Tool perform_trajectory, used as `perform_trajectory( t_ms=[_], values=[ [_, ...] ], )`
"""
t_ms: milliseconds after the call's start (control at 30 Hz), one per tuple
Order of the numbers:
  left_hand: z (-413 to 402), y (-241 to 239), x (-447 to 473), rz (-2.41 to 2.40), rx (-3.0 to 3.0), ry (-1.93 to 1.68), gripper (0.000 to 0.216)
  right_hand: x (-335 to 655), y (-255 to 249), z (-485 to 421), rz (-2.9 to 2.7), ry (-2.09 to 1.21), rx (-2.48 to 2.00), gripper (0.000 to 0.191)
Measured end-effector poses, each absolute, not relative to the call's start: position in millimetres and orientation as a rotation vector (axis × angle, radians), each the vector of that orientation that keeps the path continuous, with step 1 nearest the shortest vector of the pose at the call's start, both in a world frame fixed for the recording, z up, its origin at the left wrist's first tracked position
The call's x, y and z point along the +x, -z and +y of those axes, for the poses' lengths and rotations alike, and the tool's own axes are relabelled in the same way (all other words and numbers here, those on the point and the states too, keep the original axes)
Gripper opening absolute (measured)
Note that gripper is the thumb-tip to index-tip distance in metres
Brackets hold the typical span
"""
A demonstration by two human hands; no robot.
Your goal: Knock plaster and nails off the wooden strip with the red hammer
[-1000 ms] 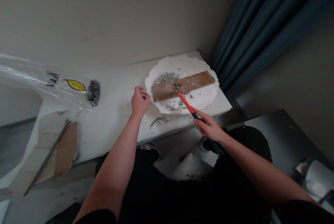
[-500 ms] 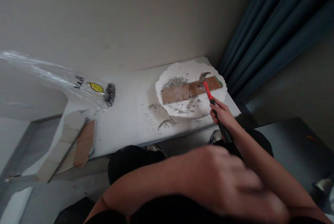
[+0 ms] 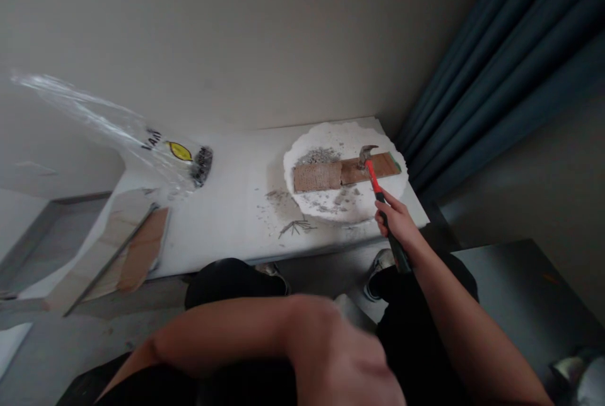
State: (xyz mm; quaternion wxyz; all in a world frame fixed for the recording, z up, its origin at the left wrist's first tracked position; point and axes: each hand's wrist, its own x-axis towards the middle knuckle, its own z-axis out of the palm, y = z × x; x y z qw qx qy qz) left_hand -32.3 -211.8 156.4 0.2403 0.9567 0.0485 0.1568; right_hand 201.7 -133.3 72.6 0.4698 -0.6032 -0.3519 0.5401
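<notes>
Head view: white surface (image 3: 227, 217) carries a white disc (image 3: 312, 141) at 1 o'clock, a brown board (image 3: 331, 174) across it. Right hand (image 3: 397, 220), fingers wrapped around a hammer (image 3: 373, 176), rests its head on the board mid-hammering; next blow needs aim. Left hand (image 3: 345, 362) blurs near the lens at 6 o'clock, grip unclear. Loose nails (image 3: 295, 227) lie beside the disc.
</notes>
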Motion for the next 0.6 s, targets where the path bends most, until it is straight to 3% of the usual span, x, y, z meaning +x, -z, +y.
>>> perform_trajectory(
  t_ms=[67, 133, 267, 367, 600],
  values=[
    [-166, -145, -51, 0.131, 2.645, -0.521, 0.017, 203, -72, -134, -0.868, -1.335, -1.467, 0.092],
    [-115, -124, -78, 0.545, 2.672, -0.628, 0.022, 203, -72, -134, -0.871, -1.332, -1.465, 0.094],
    [-51, -66, -130, 1.189, 2.444, 0.095, 0.021, 203, -72, -133, -0.894, -1.329, -1.472, 0.092],
    [-44, -28, -138, 1.311, 2.380, 0.341, 0.018, 203, -70, -132, -0.921, -1.325, -1.464, 0.092],
    [-63, 18, -96, 1.201, 2.482, 0.050, 0.015, 203, -70, -131, -0.925, -1.326, -1.476, 0.090]
  ],
)
